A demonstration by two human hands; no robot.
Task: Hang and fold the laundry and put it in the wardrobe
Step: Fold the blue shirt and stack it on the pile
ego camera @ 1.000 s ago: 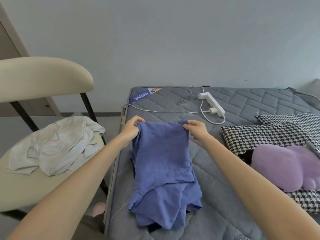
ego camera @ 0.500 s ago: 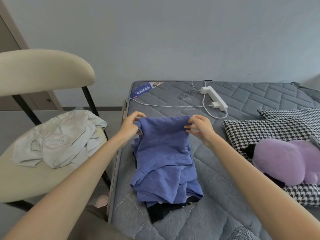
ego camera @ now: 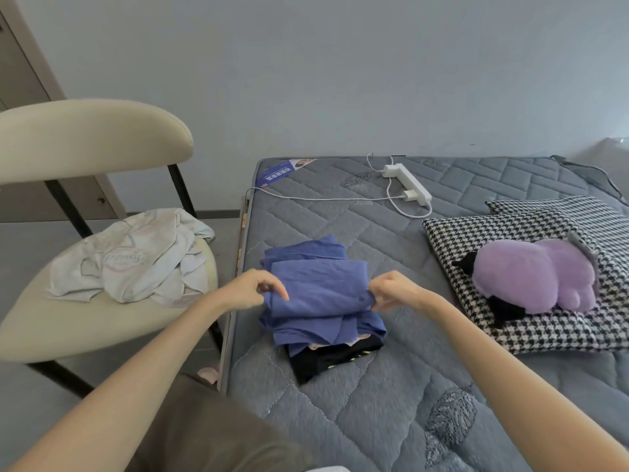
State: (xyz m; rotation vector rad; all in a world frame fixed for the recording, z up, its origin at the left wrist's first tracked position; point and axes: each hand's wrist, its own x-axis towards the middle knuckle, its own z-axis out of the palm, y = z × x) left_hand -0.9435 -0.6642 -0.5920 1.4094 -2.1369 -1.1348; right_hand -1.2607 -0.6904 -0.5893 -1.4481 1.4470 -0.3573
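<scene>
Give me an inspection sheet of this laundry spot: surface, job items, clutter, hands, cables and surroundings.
Surface: grey quilted mattress, no sheet on it.
Job's things: blue garment folded on top of a black garment near the mattress's left edge; white garment crumpled on the chair.
Clutter: purple plush toy lying on a checked pillow, right side.
Grips: left hand pinches the blue garment's left edge; right hand pinches its right edge.
Cables: white power strip with a plug in it; white cable runs off the mattress's left edge.
Surroundings: plain wall behind the bed.
</scene>
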